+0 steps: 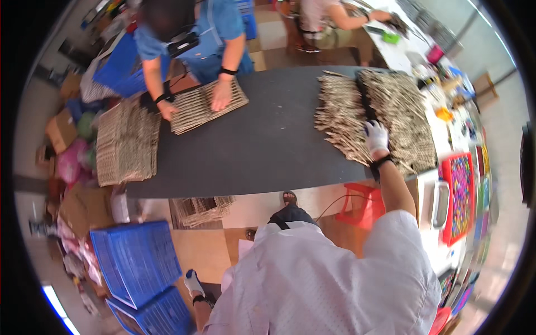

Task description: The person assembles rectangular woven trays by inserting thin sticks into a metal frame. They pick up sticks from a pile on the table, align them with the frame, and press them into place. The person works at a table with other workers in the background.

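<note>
Brown slatted piles (406,114) at right end of dark table (268,148), two side by side, dark strip (363,92) between; right hand (376,137), white-gloved, at strip's near end, fingers bent, can't tell if gripping; left hand (193,283), gloved, hangs low near blue crates (134,259), grip unclear; co-worker across table, both hands on slatted sheets (195,114); taller stack (128,144) just beside; red stool (360,205) under table's near edge.

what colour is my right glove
The glove is white with some dark blue; best in head view.
</note>
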A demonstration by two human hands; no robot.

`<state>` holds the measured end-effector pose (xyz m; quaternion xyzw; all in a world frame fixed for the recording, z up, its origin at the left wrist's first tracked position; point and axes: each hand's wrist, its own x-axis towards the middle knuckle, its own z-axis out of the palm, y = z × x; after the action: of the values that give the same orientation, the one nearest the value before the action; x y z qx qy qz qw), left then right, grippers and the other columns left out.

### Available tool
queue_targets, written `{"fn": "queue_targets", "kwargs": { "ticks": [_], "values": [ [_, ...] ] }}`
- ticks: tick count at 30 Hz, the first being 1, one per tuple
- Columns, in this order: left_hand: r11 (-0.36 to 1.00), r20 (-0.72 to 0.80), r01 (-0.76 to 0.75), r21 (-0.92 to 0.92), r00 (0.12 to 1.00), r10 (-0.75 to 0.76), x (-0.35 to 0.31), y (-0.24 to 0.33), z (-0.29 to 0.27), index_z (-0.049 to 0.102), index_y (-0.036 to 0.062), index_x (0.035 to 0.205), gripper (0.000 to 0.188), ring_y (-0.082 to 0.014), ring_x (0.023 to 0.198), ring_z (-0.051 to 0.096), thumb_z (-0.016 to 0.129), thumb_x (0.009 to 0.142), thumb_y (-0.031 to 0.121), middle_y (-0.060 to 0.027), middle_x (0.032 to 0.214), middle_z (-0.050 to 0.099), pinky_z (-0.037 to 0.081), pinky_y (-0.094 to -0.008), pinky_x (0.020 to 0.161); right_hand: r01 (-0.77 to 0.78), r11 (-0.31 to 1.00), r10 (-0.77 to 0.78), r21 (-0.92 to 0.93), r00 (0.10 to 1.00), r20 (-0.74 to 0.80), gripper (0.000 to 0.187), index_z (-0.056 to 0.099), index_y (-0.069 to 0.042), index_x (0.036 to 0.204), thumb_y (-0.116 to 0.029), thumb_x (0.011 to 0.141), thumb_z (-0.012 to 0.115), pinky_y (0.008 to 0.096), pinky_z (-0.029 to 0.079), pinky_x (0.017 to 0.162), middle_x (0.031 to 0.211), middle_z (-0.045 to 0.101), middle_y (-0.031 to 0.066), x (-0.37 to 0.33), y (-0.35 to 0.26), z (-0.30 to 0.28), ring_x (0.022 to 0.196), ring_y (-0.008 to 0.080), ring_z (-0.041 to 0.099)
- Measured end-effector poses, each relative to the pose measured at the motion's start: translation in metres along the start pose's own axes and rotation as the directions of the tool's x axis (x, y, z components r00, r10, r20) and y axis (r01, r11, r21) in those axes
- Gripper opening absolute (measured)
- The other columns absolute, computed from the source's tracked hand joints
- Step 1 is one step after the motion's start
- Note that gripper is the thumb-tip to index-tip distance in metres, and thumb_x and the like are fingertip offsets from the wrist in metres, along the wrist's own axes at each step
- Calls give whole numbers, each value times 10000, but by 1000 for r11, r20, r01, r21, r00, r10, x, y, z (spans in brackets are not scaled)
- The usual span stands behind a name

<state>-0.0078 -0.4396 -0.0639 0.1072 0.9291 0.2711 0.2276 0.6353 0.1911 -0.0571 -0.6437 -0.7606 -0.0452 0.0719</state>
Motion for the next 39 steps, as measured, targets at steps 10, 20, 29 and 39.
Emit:
{"fn": "queue_targets", "kwargs": {
  "ticks": [10,20,29,39],
  "values": [
    [989,-118,120,91,987,-109,8,87,38,723,73,971,308,-220,623,666,702,843,351,-103,723,691,533,-352,605,119,983,-108,138,991,-80,366,631,-75,1191,-309,911,617,471,476,923,1151,635,179,17,-12,60,1063,366,590],
    [961,-453,-241,133,848,275,95,211,11,597,63,1247,576,-355,1193,535,754,790,375,-183,1266,573,434,-421,1023,513,736,-584,442,812,29,300,663,-88,1097,-101,798,674,466,470,905,1074,644,141,14,-153,10,1005,355,592],
    [802,-377,-265,534,775,508,219,370,-67,325,170,1500,1074,-420,1446,188,816,636,577,-204,1554,250,236,-575,1141,658,531,-802,534,593,68,320,670,-117,1093,-138,776,700,449,479,906,1063,650,113,36,-369,-57,1004,333,599],
    [553,147,-491,673,822,550,311,369,-108,311,156,1511,833,-399,1391,338,675,839,486,-173,1542,326,328,-483,1128,727,454,-863,514,503,50,309,658,-136,1095,-188,793,704,446,473,912,1066,653,94,38,-530,-88,1022,319,598]
  ]
}}
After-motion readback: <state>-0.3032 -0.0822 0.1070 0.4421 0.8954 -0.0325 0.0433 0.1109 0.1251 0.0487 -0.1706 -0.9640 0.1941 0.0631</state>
